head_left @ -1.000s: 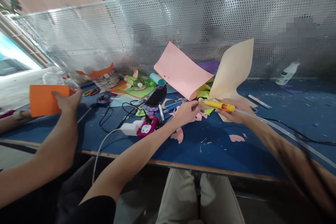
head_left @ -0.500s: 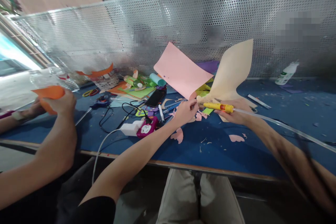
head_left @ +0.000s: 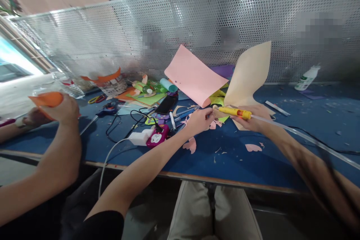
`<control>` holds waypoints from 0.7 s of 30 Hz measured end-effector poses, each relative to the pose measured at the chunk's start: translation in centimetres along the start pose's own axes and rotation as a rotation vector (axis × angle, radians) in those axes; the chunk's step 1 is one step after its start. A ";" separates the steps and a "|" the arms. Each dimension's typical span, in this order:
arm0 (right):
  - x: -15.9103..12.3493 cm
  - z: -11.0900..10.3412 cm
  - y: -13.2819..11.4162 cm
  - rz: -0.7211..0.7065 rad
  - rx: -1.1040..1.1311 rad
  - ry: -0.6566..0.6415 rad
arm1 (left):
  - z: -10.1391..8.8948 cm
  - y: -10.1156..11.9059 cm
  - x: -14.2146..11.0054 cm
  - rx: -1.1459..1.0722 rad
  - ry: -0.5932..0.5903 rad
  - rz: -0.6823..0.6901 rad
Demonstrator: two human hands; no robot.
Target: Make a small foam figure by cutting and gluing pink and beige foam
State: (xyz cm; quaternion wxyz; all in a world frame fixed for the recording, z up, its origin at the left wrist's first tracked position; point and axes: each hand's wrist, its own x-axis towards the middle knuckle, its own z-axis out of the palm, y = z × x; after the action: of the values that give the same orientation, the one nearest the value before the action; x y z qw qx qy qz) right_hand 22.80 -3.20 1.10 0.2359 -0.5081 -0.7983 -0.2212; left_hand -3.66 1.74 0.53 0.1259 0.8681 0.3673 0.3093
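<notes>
My right hand [head_left: 254,117] is closed around a yellow hot glue gun [head_left: 234,112] with a clear glue stick trailing back along my arm. Its tip points left toward my left hand [head_left: 199,120]. My left hand pinches a small pink paper piece, too small to make out clearly, right at the gun's tip. Both hands hover just over the blue table [head_left: 230,157], in front of a curled pink sheet [head_left: 194,75] and a beige sheet [head_left: 249,73].
At the left, another person's hands [head_left: 60,110] bend an orange sheet [head_left: 46,99]. A power strip [head_left: 153,137] with cables, a phone [head_left: 166,104], scissors [head_left: 97,99], paper scraps and a white bottle [head_left: 306,78] lie on the table. A perforated metal screen [head_left: 180,26] closes the back.
My hands have barely shifted at the glue gun's tip. The other person has bent the flat orange sheet into a curve and lowered it a little.
</notes>
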 end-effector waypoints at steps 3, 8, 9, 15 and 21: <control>0.0 0.1 0.1 0.019 0.011 0.015 | -0.1 0.2 0.1 -0.013 0.008 -0.033; 0.2 -0.2 0.1 0.038 -0.014 0.018 | -0.2 0.4 0.1 -0.064 0.036 -0.075; 0.2 -0.3 0.1 0.048 -0.021 0.021 | -0.2 0.4 0.1 -0.075 0.037 -0.071; 0.3 -0.1 1.4 0.177 -0.052 -0.069 | -0.3 0.1 0.1 -0.145 0.069 -0.062; 0.7 0.4 3.5 0.390 0.007 -0.068 | -0.5 0.1 0.3 -0.111 0.109 -0.148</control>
State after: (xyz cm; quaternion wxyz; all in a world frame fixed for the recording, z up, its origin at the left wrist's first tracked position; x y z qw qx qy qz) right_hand 25.68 -1.11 1.55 0.2488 -0.6594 -0.6931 -0.1514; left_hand -3.73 1.87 1.10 0.1761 0.8122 0.4190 0.3657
